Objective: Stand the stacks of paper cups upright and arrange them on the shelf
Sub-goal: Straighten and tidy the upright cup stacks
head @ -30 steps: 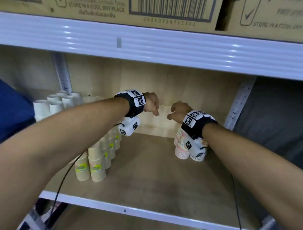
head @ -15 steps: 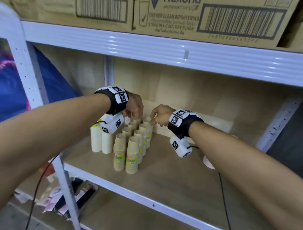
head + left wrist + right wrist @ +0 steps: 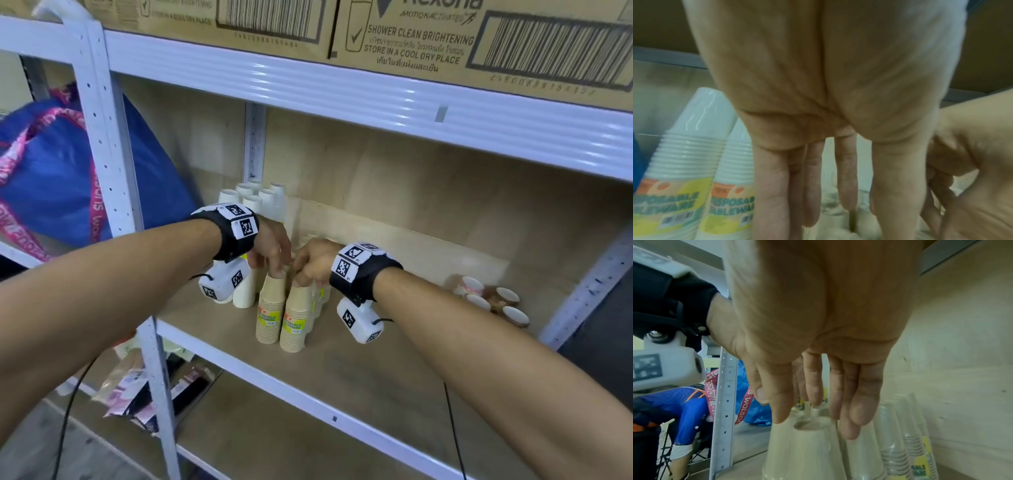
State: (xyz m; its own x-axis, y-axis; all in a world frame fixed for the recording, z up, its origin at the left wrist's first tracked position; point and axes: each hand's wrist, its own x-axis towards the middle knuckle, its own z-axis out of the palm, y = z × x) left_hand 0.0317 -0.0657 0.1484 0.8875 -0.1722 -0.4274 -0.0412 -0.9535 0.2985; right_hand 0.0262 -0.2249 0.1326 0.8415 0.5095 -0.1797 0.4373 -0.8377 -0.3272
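Several brown paper-cup stacks [image 3: 270, 310] stand upright in two rows on the wooden shelf [image 3: 359, 373], with white stacks [image 3: 253, 200] upright behind them on the left. My left hand [image 3: 274, 269] hangs over the front-left brown stack, straight fingers [image 3: 812, 186] pointing down at its top. My right hand [image 3: 305, 279] rests its relaxed fingers [image 3: 861, 402] on the top of the front-right brown stack [image 3: 803, 451]. Neither hand grips anything. At the right, a few patterned cup stacks [image 3: 486, 296] lie on their sides.
A white upright post [image 3: 102, 137] bounds the shelf on the left, with a blue bag [image 3: 51, 178] beyond it. The upper shelf beam [image 3: 342, 92] carries cardboard boxes [image 3: 411, 37] close overhead. Bare shelf board lies between the brown stacks and the patterned ones.
The view swung left. Both hands moved from the patterned stacks at the right across to the brown stacks and came down onto their tops.
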